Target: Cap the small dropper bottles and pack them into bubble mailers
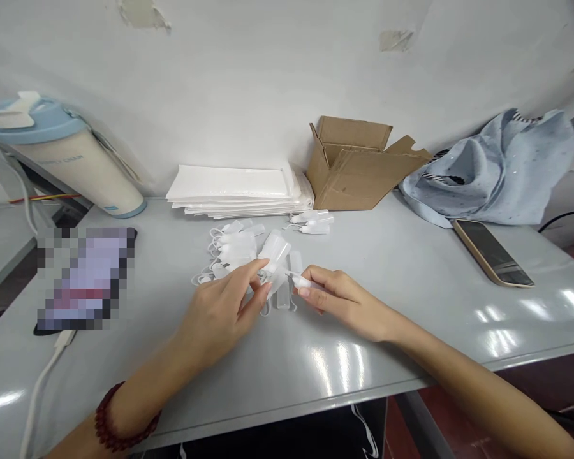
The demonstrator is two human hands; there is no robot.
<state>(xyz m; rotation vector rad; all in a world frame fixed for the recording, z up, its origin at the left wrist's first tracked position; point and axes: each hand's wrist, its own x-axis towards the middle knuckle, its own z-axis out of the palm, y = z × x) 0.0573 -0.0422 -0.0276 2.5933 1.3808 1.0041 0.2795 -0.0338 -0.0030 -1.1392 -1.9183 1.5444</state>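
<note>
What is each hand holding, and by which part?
The left hand pinches a small translucent bottle at its near end; the right hand grips a small white nozzle piece by its rear end.

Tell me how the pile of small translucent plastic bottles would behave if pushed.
Probably very light: the small translucent plastic bottles look thin-walled and empty. Their rounded bodies lying on the glossy table would likely slide or roll and scatter.

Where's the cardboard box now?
Head view, back of the table, right of centre: the cardboard box sits by the wall, between the stack of white sheets on its left and the blue cloth.
</note>
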